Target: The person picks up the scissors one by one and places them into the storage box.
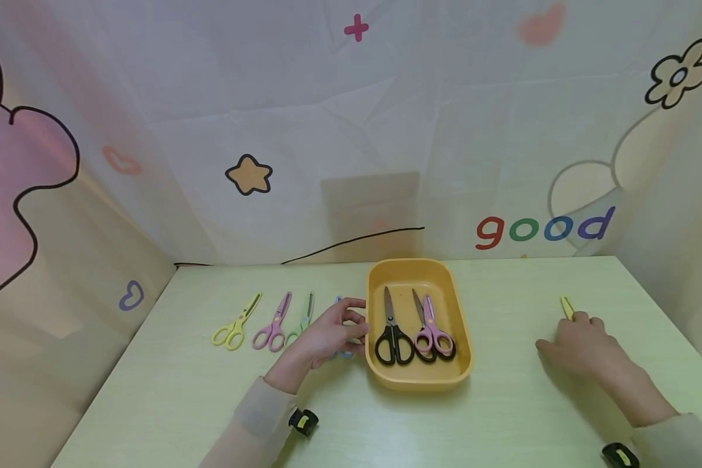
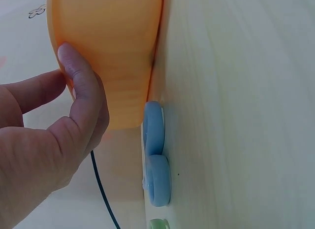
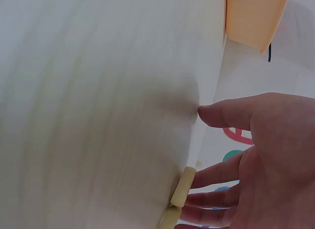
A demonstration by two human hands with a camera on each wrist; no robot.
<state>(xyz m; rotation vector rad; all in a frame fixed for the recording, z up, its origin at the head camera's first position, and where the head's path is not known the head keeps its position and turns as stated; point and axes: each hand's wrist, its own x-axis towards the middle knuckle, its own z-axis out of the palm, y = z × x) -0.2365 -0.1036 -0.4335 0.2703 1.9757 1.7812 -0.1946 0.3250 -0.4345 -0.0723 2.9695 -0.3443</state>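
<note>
My left hand (image 1: 327,335) is at the left side of a yellow-orange tray (image 1: 412,383), pinching its rim between thumb and fingers. Inside the tray lie black-handled scissors (image 1: 389,305) and, beside them, a pink pair (image 1: 428,315) overlapping a second black-handled pair (image 1: 417,302). Blue scissors (image 2: 156,179) lie on the table below the left hand, which partly hides them in the head view. On the right, my right hand (image 1: 591,348) rests its extended fingers on yellow scissors (image 1: 567,308), covering the handles in the head view. Its thumb stands away from them.
Left of the tray, yellow scissors (image 1: 242,318), pink scissors (image 1: 277,320) and green scissors (image 1: 307,312) lie in a row on the pale table (image 1: 169,403). A printed curtain (image 1: 386,130) hangs right behind the table's far edge.
</note>
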